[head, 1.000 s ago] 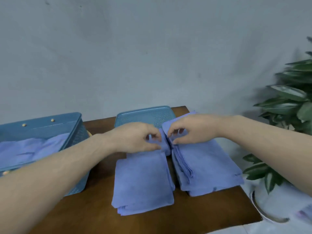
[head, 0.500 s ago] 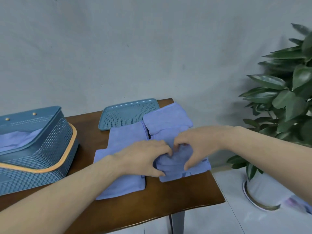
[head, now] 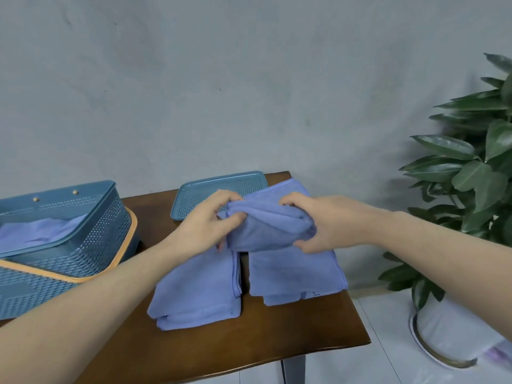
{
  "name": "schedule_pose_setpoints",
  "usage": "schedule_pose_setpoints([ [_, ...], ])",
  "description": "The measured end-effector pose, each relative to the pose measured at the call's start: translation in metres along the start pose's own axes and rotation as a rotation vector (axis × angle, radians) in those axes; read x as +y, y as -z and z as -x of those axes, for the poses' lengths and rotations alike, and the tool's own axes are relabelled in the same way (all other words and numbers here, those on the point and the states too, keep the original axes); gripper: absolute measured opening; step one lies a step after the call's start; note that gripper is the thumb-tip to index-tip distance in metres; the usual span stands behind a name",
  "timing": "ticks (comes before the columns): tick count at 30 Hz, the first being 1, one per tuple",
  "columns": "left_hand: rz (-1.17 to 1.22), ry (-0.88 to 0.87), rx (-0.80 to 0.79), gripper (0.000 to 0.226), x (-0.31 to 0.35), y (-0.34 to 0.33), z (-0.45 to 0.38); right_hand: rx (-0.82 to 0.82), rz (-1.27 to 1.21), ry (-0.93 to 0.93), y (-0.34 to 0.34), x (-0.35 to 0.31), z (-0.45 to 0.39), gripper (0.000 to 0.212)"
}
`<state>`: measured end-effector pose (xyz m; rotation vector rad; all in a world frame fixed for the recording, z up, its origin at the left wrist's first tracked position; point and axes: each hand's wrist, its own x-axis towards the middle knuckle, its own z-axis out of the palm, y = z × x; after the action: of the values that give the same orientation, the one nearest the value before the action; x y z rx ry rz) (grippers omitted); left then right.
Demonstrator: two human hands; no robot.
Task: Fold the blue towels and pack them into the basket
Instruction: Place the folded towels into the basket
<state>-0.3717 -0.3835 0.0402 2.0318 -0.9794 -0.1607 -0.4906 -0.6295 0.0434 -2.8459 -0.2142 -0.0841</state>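
A folded blue towel point(head: 270, 225) is lifted a little above the table, held at both ends. My left hand point(head: 206, 224) grips its left end and my right hand point(head: 321, 221) grips its right end. Below it lie two stacks of folded blue towels: a left stack point(head: 198, 293) and a right stack point(head: 293, 273), side by side on the wooden table point(head: 249, 347). The blue mesh basket point(head: 91, 239) with an orange rim stands at the left and holds blue towel cloth point(head: 36, 231) inside.
A blue perforated tray point(head: 199, 194) lies at the back of the table, partly behind my hands. A potted plant point(head: 476, 173) in a white pot stands on the floor to the right. The table's right edge is close to the right stack.
Both hands have closed on the towel from the right stack and raised it off the pile. The view has shifted slightly.
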Motion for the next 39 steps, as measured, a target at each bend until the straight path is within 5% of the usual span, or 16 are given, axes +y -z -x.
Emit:
schedule_pose_setpoints([
  [4, 0.349, 0.204, 0.024, 0.002, 0.005, 0.028, 0.0, 0.12, -0.222, -0.031, -0.001, -0.006, -0.022, 0.038],
  [8, 0.513, 0.223, 0.071, 0.008, 0.001, 0.058, 0.002, 0.244, -0.502, -0.027, 0.005, -0.023, -0.054, 0.016],
  [15, 0.538, 0.065, 0.146, 0.007, -0.022, 0.123, 0.006, -0.054, -1.104, -0.181, 0.017, -0.087, -0.103, 0.026],
  [19, 0.444, -0.02, 0.136, 0.019, -0.039, 0.166, 0.018, -0.035, -1.466, -0.214, 0.015, -0.121, -0.147, 0.023],
  [22, 0.417, -0.022, 0.111, 0.02, -0.057, 0.199, 0.03, 0.066, -1.448, -0.238, 0.008, -0.149, -0.187, 0.015],
  [27, 0.72, 0.094, 0.095, 0.021, -0.083, 0.253, 0.046, 0.064, -1.369, -0.193, -0.003, -0.199, -0.243, 0.024],
  [32, 0.522, 0.287, 0.374, 0.014, -0.122, 0.304, 0.058, -0.052, -1.414, -0.081, -0.015, -0.262, -0.29, 0.056],
  [39, 0.26, 0.346, 0.284, 0.046, -0.178, 0.378, 0.102, -0.175, -1.23, -0.097, -0.05, -0.345, -0.352, 0.028],
])
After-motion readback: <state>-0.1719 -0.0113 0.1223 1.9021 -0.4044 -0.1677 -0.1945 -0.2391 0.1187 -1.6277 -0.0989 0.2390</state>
